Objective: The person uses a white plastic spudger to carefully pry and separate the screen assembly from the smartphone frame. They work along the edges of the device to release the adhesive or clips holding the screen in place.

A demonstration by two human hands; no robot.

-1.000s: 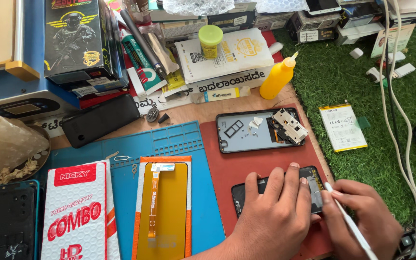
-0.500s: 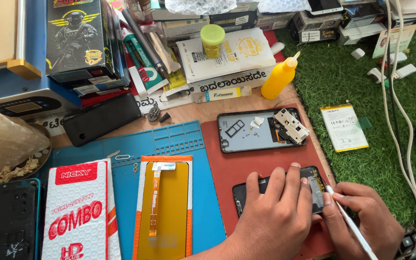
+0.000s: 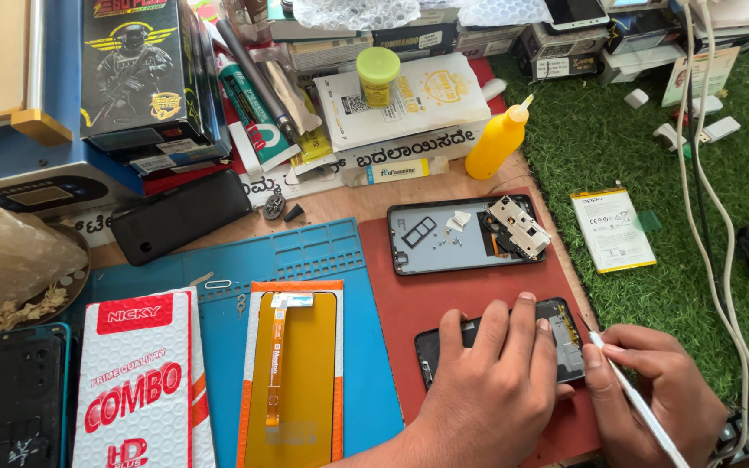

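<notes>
Yellow squeeze bottle (image 3: 496, 141), loose battery (image 3: 613, 230) on green turf (image 3: 652, 173), blue mat (image 3: 305, 260).

Take the red mat (image 3: 470, 303) as your landmark. Bare mat lies open between the opened phone (image 3: 556, 342) under your hands and the grey back cover (image 3: 465, 236) at the mat's far end; you could pass a hand there. Left of the mat, the orange-backed screen (image 3: 292, 373) blocks the blue mat (image 3: 305, 256). Beyond the mat's far edge stands a yellow squeeze bottle (image 3: 496, 143). Right of it, white cables (image 3: 713, 217) cross the grass, with a battery (image 3: 613, 230) just beside the mat.
</notes>
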